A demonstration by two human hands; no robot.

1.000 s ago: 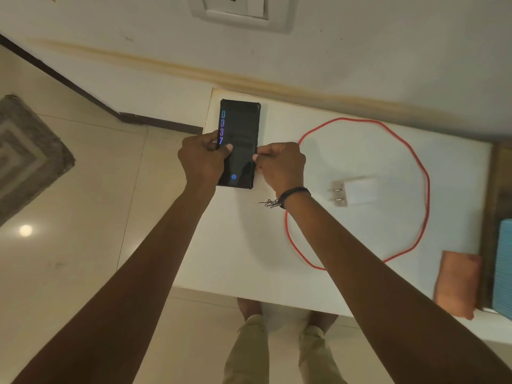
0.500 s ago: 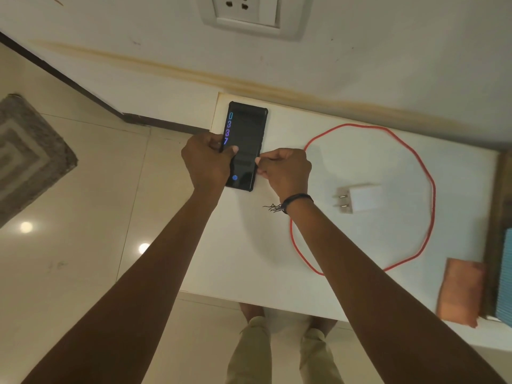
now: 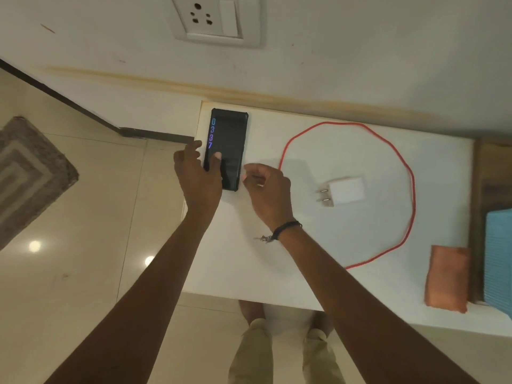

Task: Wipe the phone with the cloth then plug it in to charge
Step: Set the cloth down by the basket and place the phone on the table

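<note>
Here, lying flat at the far left corner of the white table (image 3: 249, 259): black phone (image 3: 232, 139), screen lit with coloured digits. Resting over its near left edge, left hand (image 3: 198, 176), thumb on the glass, fingers loosely spread, gripping nothing. Hovering just beside the phone's near right corner, right hand (image 3: 267, 189), fingers curled loosely, holding nothing. Sitting well apart at the near right edge, orange cloth (image 3: 447, 278). Looping round the white charger (image 3: 346, 191), red cable (image 3: 410, 173). Showing on the wall above, socket (image 3: 216, 19).

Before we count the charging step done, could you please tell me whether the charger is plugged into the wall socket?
Not plugged in. The white charger lies on the table, prongs bare, and the wall socket holds nothing.
</note>
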